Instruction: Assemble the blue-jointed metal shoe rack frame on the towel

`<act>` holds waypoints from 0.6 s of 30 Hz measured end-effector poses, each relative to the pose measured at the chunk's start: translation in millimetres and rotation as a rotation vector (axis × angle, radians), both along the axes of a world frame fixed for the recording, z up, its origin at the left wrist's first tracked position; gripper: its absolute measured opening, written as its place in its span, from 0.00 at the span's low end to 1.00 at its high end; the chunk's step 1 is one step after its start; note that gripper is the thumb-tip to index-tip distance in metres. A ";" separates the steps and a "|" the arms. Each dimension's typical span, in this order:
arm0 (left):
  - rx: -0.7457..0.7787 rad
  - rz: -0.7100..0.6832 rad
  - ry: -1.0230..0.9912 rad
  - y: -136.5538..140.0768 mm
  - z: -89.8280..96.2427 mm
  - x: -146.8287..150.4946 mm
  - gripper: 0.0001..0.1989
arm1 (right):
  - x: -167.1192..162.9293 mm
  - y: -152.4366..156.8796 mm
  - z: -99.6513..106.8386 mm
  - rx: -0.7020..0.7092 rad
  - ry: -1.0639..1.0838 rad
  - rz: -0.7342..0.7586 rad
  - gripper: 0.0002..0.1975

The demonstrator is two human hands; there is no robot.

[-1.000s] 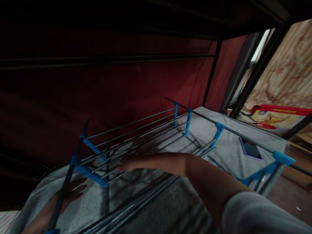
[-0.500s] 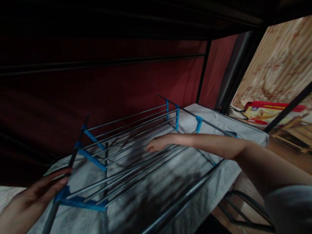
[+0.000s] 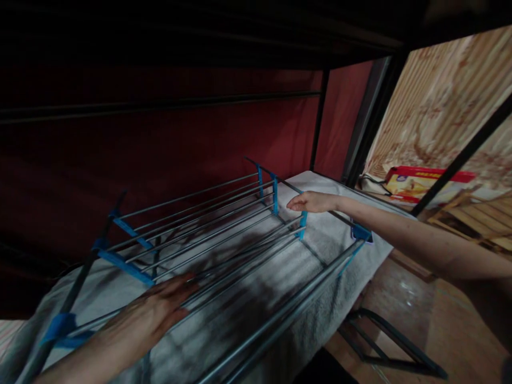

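Observation:
A metal drying rack [image 3: 224, 224] with grey rods and blue plastic brackets [image 3: 124, 264] lies across a pale bed sheet [image 3: 276, 288]. My left hand [image 3: 166, 304] reaches over the rods at the rack's near left, fingers stretched forward and thumb apart. Whether it touches the rods is hard to tell. At the rack's right side, my right hand [image 3: 312, 202] lies over the side rail, just above a blue bracket, its fingers extended to the left. It hides part of that rail.
A dark bed frame [image 3: 320, 122] stands around the rack, with a red cloth [image 3: 192, 144] behind. To the right are a phone-like object [image 3: 362, 234], a red and yellow box [image 3: 424, 184], a wooden slatted piece [image 3: 480, 213] and a dark metal frame [image 3: 396, 341] on the floor.
My left hand has left the rack's left side bar and moved right over the rods. My right hand has moved from above the middle rods to the right side rail. The view has shifted slightly.

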State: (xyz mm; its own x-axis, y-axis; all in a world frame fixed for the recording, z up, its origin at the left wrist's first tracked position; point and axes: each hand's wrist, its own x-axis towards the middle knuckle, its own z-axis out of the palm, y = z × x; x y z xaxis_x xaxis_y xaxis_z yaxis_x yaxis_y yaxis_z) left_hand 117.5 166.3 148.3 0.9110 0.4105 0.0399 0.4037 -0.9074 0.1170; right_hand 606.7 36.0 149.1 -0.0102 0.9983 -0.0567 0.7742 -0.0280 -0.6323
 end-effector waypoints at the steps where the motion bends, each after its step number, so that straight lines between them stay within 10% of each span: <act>1: 0.003 -0.024 0.023 0.1 -0.8 2.8 0.21 | 4.1 -3.8 2.1 0.036 -0.007 -0.031 0.18; 8: -0.011 -0.089 0.089 5.3 -8.8 67.7 0.23 | 16.5 -1.1 2.5 0.318 -0.143 -0.296 0.21; 18: 0.260 -0.352 0.116 -38.1 -49.6 187.2 0.23 | 9.7 10.3 -18.9 0.175 -0.158 -0.337 0.30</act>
State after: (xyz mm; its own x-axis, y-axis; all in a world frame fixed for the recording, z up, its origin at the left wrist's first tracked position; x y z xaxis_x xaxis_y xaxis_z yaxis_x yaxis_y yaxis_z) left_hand 304.7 128.3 98.7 0.9978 0.0652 -0.0101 0.0627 -0.9850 -0.1605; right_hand 616.4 46.2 130.2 0.3139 0.9391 0.1399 0.8282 -0.1988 -0.5239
